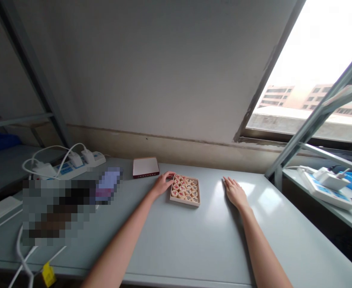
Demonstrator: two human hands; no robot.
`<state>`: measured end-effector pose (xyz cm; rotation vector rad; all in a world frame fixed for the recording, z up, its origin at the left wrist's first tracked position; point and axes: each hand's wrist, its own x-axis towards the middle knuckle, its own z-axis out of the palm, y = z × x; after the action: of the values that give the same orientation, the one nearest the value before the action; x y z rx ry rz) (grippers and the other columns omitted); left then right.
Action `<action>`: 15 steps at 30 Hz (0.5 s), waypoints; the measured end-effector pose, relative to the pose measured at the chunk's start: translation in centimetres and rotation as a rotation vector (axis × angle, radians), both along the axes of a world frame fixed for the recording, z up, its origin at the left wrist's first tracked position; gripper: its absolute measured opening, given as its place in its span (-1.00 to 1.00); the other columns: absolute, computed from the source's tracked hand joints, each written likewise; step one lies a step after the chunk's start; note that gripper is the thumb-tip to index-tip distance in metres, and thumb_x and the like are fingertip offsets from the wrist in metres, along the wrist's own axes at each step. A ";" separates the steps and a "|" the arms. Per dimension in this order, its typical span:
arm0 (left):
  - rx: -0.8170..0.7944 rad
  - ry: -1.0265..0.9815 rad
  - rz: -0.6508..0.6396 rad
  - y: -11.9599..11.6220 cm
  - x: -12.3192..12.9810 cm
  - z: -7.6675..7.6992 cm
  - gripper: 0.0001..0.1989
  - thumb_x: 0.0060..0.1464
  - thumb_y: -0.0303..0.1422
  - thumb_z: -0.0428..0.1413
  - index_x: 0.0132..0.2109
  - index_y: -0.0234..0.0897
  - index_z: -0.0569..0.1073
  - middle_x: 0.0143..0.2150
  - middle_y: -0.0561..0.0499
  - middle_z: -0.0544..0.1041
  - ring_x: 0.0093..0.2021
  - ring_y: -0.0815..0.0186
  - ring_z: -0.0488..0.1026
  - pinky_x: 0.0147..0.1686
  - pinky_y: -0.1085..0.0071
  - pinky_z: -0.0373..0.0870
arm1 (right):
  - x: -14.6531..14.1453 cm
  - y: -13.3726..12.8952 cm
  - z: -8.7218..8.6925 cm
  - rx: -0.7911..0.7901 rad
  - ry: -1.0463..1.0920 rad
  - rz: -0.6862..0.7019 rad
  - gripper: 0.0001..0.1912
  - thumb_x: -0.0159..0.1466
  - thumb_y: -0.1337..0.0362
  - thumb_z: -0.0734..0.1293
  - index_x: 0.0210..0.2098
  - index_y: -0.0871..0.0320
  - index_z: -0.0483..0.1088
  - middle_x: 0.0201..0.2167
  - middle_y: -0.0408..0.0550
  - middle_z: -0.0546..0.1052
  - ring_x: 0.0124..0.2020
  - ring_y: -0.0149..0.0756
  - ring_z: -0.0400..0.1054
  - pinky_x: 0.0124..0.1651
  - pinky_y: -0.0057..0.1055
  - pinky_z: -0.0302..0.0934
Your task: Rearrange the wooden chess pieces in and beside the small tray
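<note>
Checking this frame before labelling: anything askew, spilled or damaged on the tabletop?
No spill or damage stands out. The pale round pieces with red and black characters sit in rows in a shallow pale square tray. One oddity: a pixelated patch over the left part of the grey tabletop obscures what lies there.

A shallow, square, pale wooden-looking tray lies flat and open-topped on the smooth grey table, around the middle from left to right and nearer the far edge than the near one. It sits slightly turned, its right near corner closest. Inside, round, light-wood-coloured playing pieces lie face up in close rows, marked with red characters on the left and dark ones on the right.
</note>
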<state>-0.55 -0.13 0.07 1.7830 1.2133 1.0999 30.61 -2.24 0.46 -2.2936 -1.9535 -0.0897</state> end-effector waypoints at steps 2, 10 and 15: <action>-0.010 -0.002 0.012 -0.1 0.0 0.0 -0.69 -0.10 -0.54 -0.01 -0.14 -0.31 0.35 -0.10 -0.06 0.43 -0.10 0.33 0.37 -0.04 0.37 0.26 | 0.4 0.0 -0.5 0.038 -0.017 0.011 -0.53 0.28 0.20 -0.07 0.14 0.12 0.07 0.15 0.00 0.13 0.16 -0.14 -0.03 0.06 -0.04 -0.02; 0.013 0.013 0.007 -0.1 -0.2 -0.3 -0.70 -0.12 -0.55 0.03 -0.15 -0.33 0.37 -0.12 -0.06 0.45 -0.10 0.34 0.38 -0.07 0.41 0.29 | -5.0 0.1 1.5 0.371 -0.075 0.436 -0.58 0.26 0.20 -0.02 0.07 0.05 0.16 0.06 -0.03 0.27 0.01 -0.19 0.17 -0.01 -0.14 0.04; 0.069 0.156 0.086 -1.1 0.0 0.6 -0.67 -0.06 -0.53 0.00 -0.08 -0.30 0.32 -0.07 -0.05 0.43 -0.08 0.33 0.36 -0.05 0.37 0.27 | -11.3 0.2 2.2 0.278 -0.069 0.736 -0.60 0.22 0.32 0.05 0.03 0.02 0.21 -0.05 -0.09 0.38 -0.10 -0.24 0.26 -0.09 -0.25 0.08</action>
<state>-0.54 -1.19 0.66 1.9141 1.3705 1.0786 19.32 -2.09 2.71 -1.3199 -2.4913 -0.3383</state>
